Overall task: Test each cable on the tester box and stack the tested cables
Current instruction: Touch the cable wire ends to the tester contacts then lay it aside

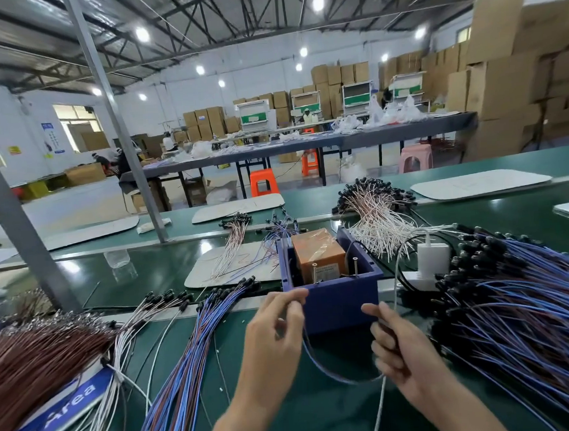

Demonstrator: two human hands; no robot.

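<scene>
Blue cable (316, 359) sags in a loop just in front of the tester box (339, 299). The left hand (277, 330) pinches one end at the box's front rim, and the curled fingers of the right hand (396, 345) grip the other. The slack loop could snag the white cord (379, 407) crossing it, or an end could miss the two upright pins (315, 273) and read false. A tangled heap of blue cables (519, 316) crowds the right of the desk (308, 425); a fanned stack (185, 350) lies on the left.
</scene>
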